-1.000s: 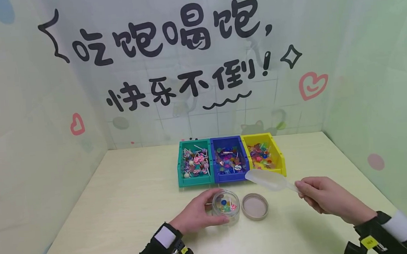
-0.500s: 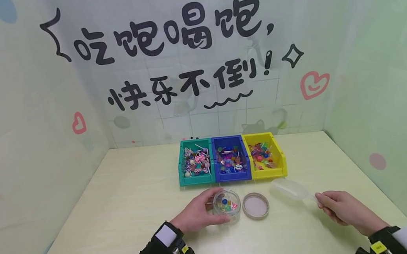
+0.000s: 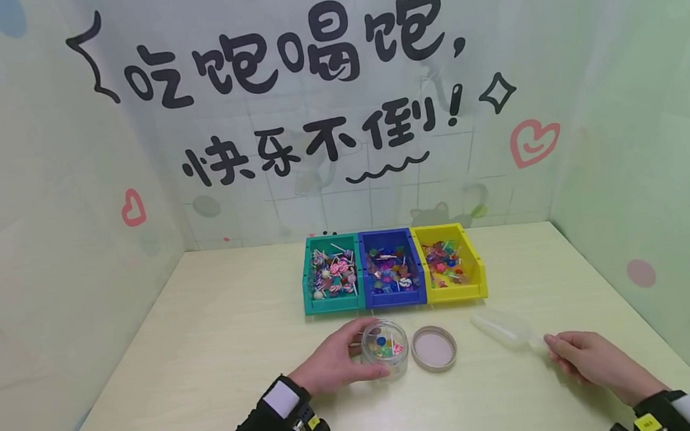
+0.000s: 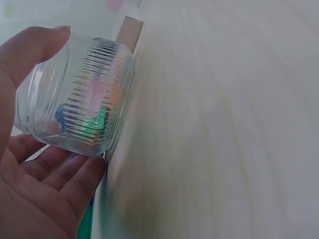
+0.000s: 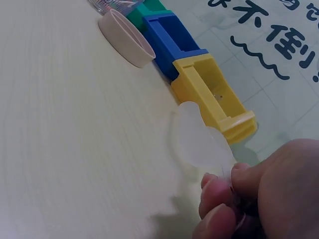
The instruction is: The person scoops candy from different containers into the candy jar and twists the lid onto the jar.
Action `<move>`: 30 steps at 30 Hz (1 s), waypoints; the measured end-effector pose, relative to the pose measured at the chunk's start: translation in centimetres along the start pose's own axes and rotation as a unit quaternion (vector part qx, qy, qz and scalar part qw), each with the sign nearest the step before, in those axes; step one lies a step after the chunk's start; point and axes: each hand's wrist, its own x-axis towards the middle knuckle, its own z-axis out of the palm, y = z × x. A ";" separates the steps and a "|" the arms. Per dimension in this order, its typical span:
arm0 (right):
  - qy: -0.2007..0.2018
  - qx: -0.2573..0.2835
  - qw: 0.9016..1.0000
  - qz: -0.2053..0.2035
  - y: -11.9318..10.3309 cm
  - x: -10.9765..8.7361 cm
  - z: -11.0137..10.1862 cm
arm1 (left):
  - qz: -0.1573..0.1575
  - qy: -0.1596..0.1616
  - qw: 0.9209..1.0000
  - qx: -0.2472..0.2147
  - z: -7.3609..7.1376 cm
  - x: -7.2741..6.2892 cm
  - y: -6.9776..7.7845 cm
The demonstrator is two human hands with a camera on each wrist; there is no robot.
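My left hand point(image 3: 343, 357) curls round a clear ribbed jar point(image 4: 102, 94) on the table, thumb on the near side and fingers on the far side. Small colourful candy-like pieces point(image 3: 384, 347) lie at the jar's bottom. Beside it to the right is a round pinkish-beige lid point(image 3: 434, 348), its inside facing up. Further right, my right hand point(image 3: 598, 361) pinches the handle of a translucent white scoop point(image 5: 199, 142) between thumb and fingers. The scoop's bowl is low over the table, pointing left toward the bins.
Behind the jar, three joined bins stand in a row: green point(image 3: 334, 305), blue point(image 3: 395, 299) and yellow point(image 3: 458, 294). Each holds small colourful pieces, with striped lollipops in the green one. A printed wall point(image 3: 344, 209) closes off the back, and side walls rise left and right.
My right hand has carried the scoop rightward and down, away from the front of the yellow bin to low over the table. The left hand and jar have stayed in place.
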 end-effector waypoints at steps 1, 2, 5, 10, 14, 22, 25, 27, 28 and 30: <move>0.000 -0.002 1.000 0.003 0.0 0.0 0.0 | -0.001 0.000 1.000 -0.001 0.0 0.0 0.0; 0.001 -0.004 1.000 0.006 0.0 0.0 0.1 | -0.001 0.000 1.000 -0.001 0.0 0.0 0.1; 0.002 -0.004 1.000 0.020 -0.1 -0.1 0.2 | -0.003 -0.001 1.000 -0.002 0.0 -0.1 0.1; 0.014 -0.003 0.999 0.047 0.0 0.1 0.3 | -0.003 -0.002 1.000 -0.003 0.0 -0.1 0.0; 0.029 -0.020 0.999 0.041 0.1 0.0 -0.3 | -0.003 -0.003 1.000 -0.005 0.0 -0.1 -0.1; 0.109 -0.063 0.992 -0.026 -2.0 -0.3 -2.2 | 0.005 -0.004 1.000 -0.007 0.1 0.0 -0.3; 0.124 -0.057 0.989 -0.055 -4.4 -0.3 -1.3 | 0.005 -0.001 1.000 -0.008 0.1 0.0 -0.3; 0.121 -0.053 0.989 -0.071 -6.0 -0.4 -0.3 | 0.006 0.000 1.000 -0.009 0.1 0.0 -0.3; 0.118 -0.053 0.988 -0.082 -6.8 -0.4 0.4 | 0.007 0.000 1.000 -0.009 0.1 -0.1 -0.3; 0.106 -0.056 0.988 -0.098 -8.3 -0.4 1.9 | 0.008 0.000 1.000 -0.009 0.1 -0.1 -0.3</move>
